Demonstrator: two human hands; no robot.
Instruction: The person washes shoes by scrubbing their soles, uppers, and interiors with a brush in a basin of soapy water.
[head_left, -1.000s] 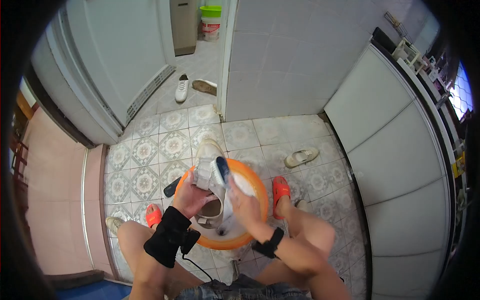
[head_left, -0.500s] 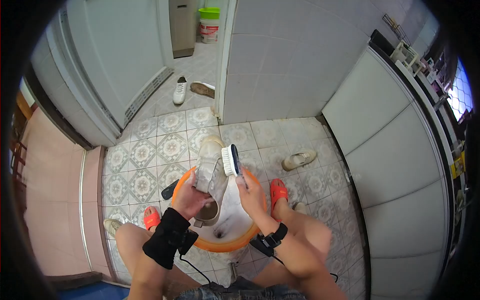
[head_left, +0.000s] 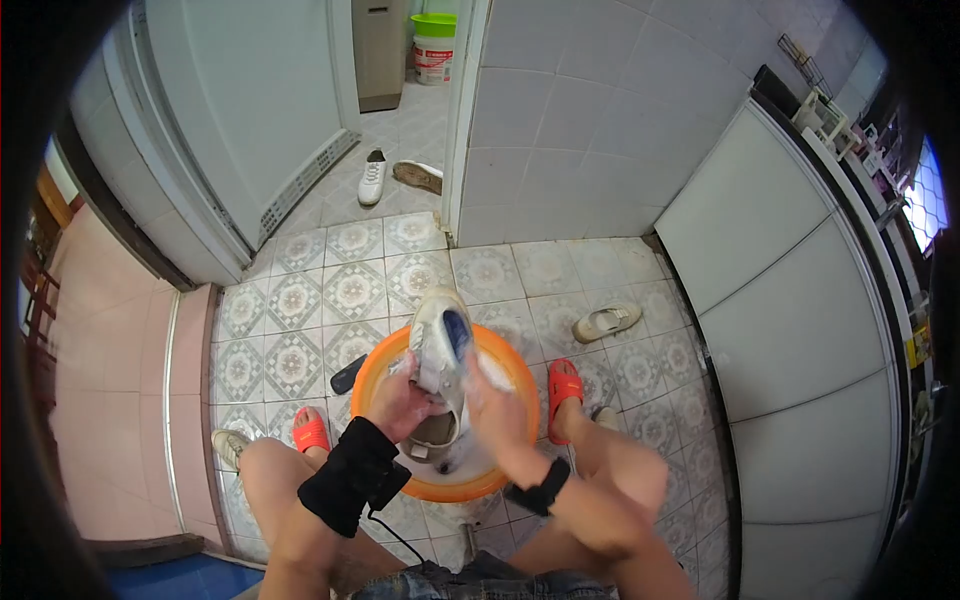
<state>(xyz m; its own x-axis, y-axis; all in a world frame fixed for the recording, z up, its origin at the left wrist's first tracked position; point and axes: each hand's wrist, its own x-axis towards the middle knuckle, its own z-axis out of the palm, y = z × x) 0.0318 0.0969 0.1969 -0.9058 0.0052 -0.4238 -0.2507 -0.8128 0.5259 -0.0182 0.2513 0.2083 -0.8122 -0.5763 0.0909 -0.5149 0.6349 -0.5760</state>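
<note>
A pale, wet shoe (head_left: 426,345) is held above the orange-rimmed basin (head_left: 368,428), its toe pointing away from me and its opening towards me. My left hand (head_left: 402,402) grips the shoe from its left side near the opening. My right hand (head_left: 497,415), smeared by motion, is closed around the handle of a scrubbing brush (head_left: 456,333). The brush's dark blue back faces up, and its head lies over the shoe's upper; the bristles are hidden. Whitish, sudsy water and a small dark item (head_left: 446,467) show inside the basin.
A second pale shoe (head_left: 607,322) lies on the tiles to the right. Near the basin's left rim is a black object (head_left: 347,375). White shoes (head_left: 372,178) lie by the doorway, with a green-topped bucket (head_left: 434,50) beyond. Grey cabinets (head_left: 790,300) line the right side.
The brush has moved from beside the shoe's right edge onto its upper, and its back has turned upward. The shoe has tilted slightly. The view has shifted a little.
</note>
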